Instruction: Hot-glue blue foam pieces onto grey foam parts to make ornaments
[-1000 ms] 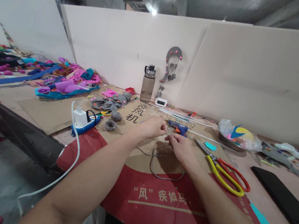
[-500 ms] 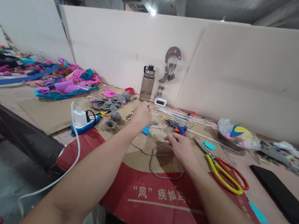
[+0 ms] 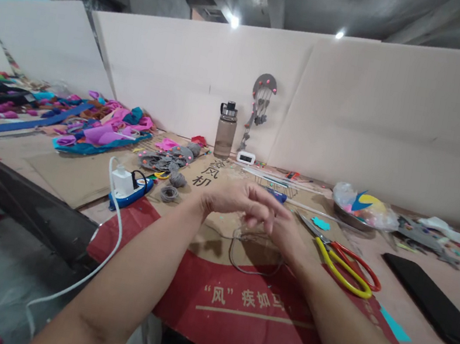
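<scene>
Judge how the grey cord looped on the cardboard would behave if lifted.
The grey cord would probably hang limp, since it lies in loose curves on the cardboard. It looks thin, so is likely very light. Being looped, it might catch on itself.

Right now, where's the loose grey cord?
Head view, centre: the loose grey cord lies looped on the cardboard, just nearer the camera than the left hand and right hand, left of the scissors.

Scissors (image 3: 329, 244), obstacle beside right hand (image 3: 287, 235)
</scene>
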The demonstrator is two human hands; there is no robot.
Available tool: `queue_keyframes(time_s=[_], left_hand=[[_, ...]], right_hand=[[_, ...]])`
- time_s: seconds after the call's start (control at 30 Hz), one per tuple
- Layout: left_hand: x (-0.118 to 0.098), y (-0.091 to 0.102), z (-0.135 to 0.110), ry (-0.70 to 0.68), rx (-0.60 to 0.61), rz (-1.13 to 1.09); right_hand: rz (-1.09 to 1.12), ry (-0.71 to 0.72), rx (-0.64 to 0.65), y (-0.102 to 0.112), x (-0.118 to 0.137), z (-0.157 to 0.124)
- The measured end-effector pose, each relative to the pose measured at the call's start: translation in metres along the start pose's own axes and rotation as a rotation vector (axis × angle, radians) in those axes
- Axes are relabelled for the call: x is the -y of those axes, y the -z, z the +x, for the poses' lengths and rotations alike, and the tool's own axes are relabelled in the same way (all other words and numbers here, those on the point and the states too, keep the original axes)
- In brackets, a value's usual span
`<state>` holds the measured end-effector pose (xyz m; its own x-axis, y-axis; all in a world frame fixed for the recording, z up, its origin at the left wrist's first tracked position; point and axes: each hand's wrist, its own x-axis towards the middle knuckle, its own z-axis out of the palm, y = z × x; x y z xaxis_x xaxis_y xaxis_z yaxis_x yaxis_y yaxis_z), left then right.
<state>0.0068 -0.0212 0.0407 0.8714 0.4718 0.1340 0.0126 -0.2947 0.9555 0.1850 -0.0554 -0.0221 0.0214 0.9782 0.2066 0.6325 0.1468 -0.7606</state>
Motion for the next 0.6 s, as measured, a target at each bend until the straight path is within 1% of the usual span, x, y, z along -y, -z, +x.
queue_keyframes(time_s=[0.03,0.07,0.1,0.13,0.17,0.2,0.23,0.27,0.37,0.47,0.53,0.6], left_hand=[[0.005,0.005,0.003,-0.023,-0.179,0.080],[0.013,0.012,0.007,-0.041,-0.417,0.176],[0.022,0.021,0.010,-0.023,-0.636,0.290],[0.032,0.031,0.011,0.035,-0.835,0.386],[0.042,0.041,0.012,0.115,-0.995,0.444],[0.053,0.050,0.012,0.199,-1.086,0.471],[0.062,0.057,0.011,0.285,-1.139,0.475],[0.071,0.062,0.010,0.321,-1.153,0.474],[0.087,0.065,0.008,0.372,-1.099,0.434],[0.091,0.061,0.008,0.422,-1.080,0.307],[0.089,0.059,0.008,0.449,-1.071,0.246],[0.085,0.057,0.009,0.453,-1.056,0.217]], right_hand=[[0.011,-0.017,0.004,0.000,0.000,0.000],[0.028,-0.043,0.005,0.000,0.001,0.000],[0.044,-0.069,0.007,0.000,0.002,0.000],[0.054,-0.091,0.011,0.000,0.003,-0.001],[0.060,-0.106,0.016,0.000,0.004,-0.001],[0.064,-0.113,0.017,-0.001,0.006,-0.002],[0.069,-0.117,0.017,-0.001,0.007,-0.002],[0.075,-0.117,0.019,-0.001,0.008,-0.003],[0.098,-0.100,0.026,0.000,0.013,-0.006],[0.108,-0.079,0.028,0.001,0.017,-0.009],[0.118,-0.060,0.026,0.001,0.020,-0.011],[0.177,-0.044,0.028,0.001,0.022,-0.012]])
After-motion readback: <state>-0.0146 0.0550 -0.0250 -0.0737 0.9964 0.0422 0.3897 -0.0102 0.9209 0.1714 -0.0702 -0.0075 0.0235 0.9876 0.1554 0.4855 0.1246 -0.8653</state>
